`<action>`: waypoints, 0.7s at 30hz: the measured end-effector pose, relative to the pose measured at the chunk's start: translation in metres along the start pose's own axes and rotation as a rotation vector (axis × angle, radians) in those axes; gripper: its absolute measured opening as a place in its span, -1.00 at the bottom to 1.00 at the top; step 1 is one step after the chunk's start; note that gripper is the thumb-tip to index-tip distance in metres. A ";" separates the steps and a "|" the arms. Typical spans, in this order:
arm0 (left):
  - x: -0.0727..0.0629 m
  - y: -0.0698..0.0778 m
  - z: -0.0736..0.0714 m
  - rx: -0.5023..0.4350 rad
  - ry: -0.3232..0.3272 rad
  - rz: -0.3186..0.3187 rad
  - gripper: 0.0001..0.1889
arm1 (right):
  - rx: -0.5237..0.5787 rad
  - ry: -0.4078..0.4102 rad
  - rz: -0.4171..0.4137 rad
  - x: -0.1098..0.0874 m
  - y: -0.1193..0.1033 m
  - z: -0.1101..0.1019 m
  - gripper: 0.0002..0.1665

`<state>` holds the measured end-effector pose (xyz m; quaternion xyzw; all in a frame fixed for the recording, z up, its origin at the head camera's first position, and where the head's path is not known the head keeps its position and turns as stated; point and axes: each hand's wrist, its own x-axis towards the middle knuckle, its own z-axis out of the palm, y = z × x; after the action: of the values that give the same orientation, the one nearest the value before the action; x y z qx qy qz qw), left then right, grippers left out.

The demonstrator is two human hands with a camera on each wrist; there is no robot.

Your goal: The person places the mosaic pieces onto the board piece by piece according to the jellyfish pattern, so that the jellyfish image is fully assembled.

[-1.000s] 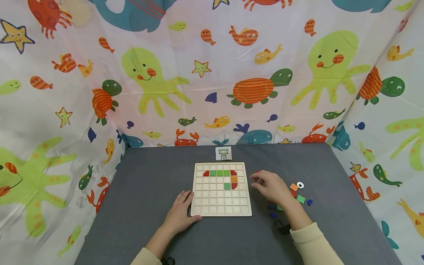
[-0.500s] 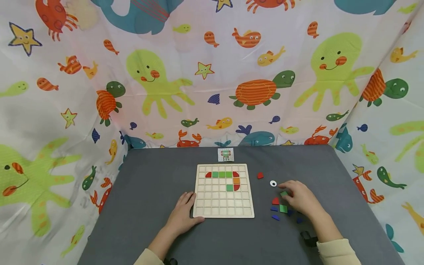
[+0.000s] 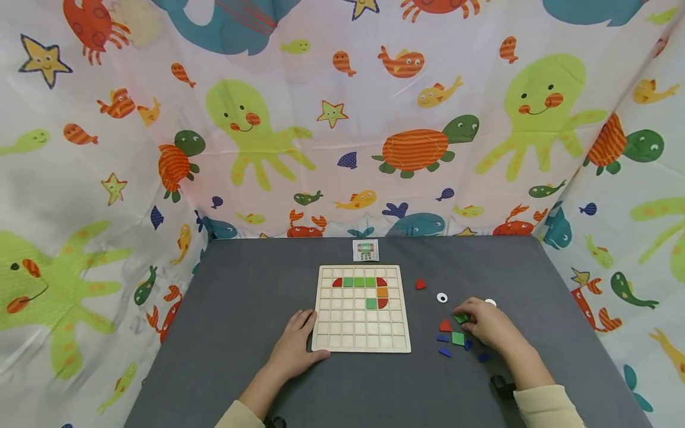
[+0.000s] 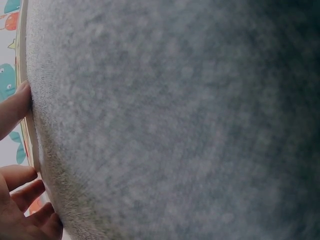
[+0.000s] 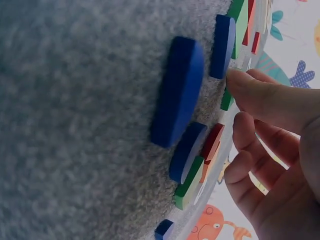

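My left hand [image 3: 294,342] rests at the near-left corner of a wooden grid board [image 3: 361,345], fingers along its left side and thumb at the front edge. Several red, green and orange pieces lie in the upper cells. Right of the board, my right hand [image 3: 489,321] pinches a green square tile [image 3: 461,318] between thumb and fingers, low over the table. Nearby lie another green square tile [image 3: 457,338], a red piece [image 3: 445,325] and several blue pieces [image 3: 445,352]. In the right wrist view, the thumb partly hides the held green tile [image 5: 227,101].
A small pattern card [image 3: 366,250] lies behind the board. A white ring piece [image 3: 441,298] and a red piece [image 3: 420,284] sit between board and right hand. Another white piece [image 3: 491,302] is partly behind the hand. A printed sea-animal curtain [image 3: 342,142] surrounds the grey table [image 3: 257,285].
My right hand has moved right from beside the board to the loose pieces, then slightly nearer with the green tile. A red piece now lies where it was. The left hand stays at the board.
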<state>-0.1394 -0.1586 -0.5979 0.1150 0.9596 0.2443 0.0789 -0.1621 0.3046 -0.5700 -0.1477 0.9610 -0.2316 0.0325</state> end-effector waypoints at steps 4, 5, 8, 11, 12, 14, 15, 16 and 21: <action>0.000 0.001 0.000 0.003 -0.001 -0.003 0.06 | -0.004 0.014 -0.005 0.000 0.000 0.001 -0.63; 0.000 0.001 0.000 0.004 -0.001 -0.004 0.06 | -0.016 0.022 -0.012 0.001 0.000 0.001 -0.64; 0.001 0.001 0.000 0.003 0.001 -0.007 0.06 | -0.045 0.042 -0.033 0.001 0.001 0.001 -0.70; 0.001 0.001 0.000 0.005 0.002 -0.008 0.06 | -0.079 0.056 -0.047 0.001 0.001 0.001 -0.75; 0.001 0.001 0.000 0.007 0.002 -0.009 0.06 | -0.084 0.056 -0.047 0.001 0.001 0.001 -0.75; 0.001 0.000 0.000 0.009 0.001 -0.010 0.06 | -0.096 0.057 -0.041 0.001 0.001 0.002 -0.73; 0.001 0.000 0.000 0.009 -0.001 -0.011 0.07 | -0.099 0.056 -0.036 0.001 0.001 0.002 -0.72; 0.001 -0.001 0.000 0.008 -0.002 -0.011 0.07 | -0.101 0.058 -0.035 0.000 0.001 0.002 -0.71; 0.001 -0.001 0.001 0.009 -0.001 -0.012 0.06 | -0.102 0.102 -0.067 0.002 -0.003 0.002 -0.71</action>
<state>-0.1404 -0.1587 -0.5996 0.1100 0.9613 0.2393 0.0804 -0.1627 0.3005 -0.5705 -0.1690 0.9665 -0.1904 -0.0321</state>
